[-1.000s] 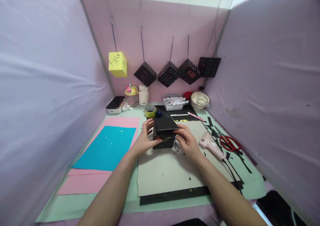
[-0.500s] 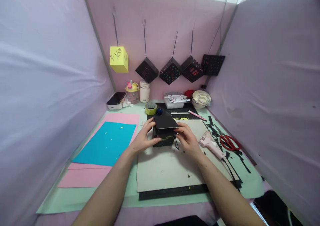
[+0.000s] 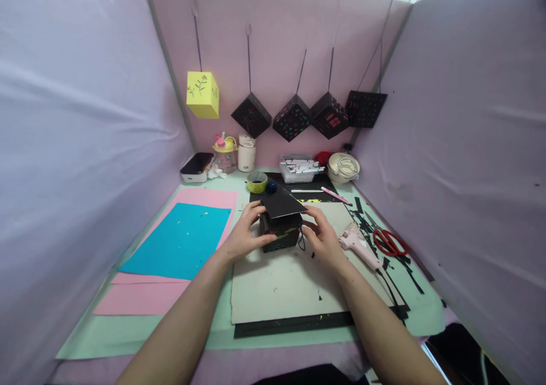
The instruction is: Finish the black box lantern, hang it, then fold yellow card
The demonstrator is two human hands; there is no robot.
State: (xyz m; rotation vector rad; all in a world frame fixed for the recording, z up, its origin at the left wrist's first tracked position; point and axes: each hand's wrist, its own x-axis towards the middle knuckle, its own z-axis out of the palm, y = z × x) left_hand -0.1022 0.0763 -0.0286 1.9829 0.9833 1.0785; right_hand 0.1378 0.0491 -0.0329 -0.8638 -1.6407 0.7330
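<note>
Box (image 3: 281, 239) upright, front turned nearward, long axis unclear; left hand (image 3: 251, 232), right hand (image 3: 323, 238) pinching its sides.

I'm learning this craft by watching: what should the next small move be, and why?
Probably nudge the panel leftward to line up with the box: its right corner seems to jut past the box's side, and the hands flank both.

Paper sheets (image 3: 183, 240) lie left of the box (image 3: 280, 239), glue gun (image 3: 362, 247) right, tape (image 3: 257, 187) behind.
</note>
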